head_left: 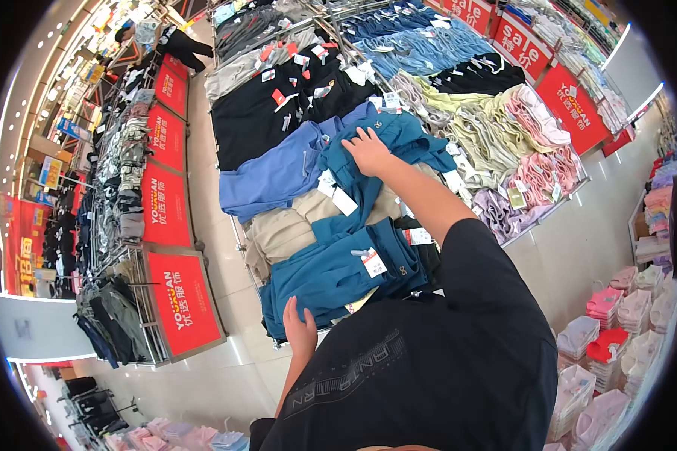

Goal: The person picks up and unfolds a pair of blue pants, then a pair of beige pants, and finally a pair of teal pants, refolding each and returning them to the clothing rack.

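Note:
My right hand (368, 154) lies on a rumpled pair of teal pants (387, 128), its fingers spread over the cloth near the waistband. One leg of these pants trails down toward me across a beige garment (286, 225). My left hand (301, 329) is at the near edge of a folded teal stack (316, 270), fingers stretched out against its side. A white price tag (372, 263) sits on that stack. Under and beside the rumpled pants lies a blue-violet pair (267, 180), with white tags (338, 197) at its near side.
Black pants with tags (263, 113) lie farther back on the display table. Yellow-green garments (466, 143) and pink ones (545, 173) fill its right side. Red sign boards (182, 301) line a rack at left. Folded clothes (609, 346) stand on shelves at right. A person (173, 37) is far left.

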`<action>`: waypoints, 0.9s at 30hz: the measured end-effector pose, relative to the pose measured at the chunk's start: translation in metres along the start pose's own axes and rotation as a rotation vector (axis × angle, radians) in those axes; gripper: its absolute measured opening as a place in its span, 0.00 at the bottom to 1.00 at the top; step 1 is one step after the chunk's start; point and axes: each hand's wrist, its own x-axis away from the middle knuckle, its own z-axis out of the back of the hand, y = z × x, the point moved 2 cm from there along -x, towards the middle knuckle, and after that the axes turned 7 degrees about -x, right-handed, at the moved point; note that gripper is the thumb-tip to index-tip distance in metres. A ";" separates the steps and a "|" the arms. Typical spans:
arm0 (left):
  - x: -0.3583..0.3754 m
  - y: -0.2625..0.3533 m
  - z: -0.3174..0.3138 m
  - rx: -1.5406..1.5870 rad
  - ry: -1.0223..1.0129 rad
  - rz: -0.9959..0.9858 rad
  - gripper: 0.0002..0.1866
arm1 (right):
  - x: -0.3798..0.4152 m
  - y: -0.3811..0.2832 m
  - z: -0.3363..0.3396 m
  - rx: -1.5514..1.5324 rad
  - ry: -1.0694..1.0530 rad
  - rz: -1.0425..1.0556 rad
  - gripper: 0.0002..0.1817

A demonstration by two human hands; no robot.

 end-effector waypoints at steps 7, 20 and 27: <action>-0.022 0.086 0.003 0.258 -0.067 0.135 0.20 | 0.045 0.022 0.011 -0.058 -0.202 0.028 0.20; -0.079 0.231 -0.073 1.323 -0.585 0.621 0.25 | 0.227 -0.072 0.089 -0.499 0.346 0.296 0.17; -0.086 0.188 -0.101 1.311 -0.252 0.526 0.18 | 0.268 -0.055 0.067 -0.729 0.077 0.366 0.17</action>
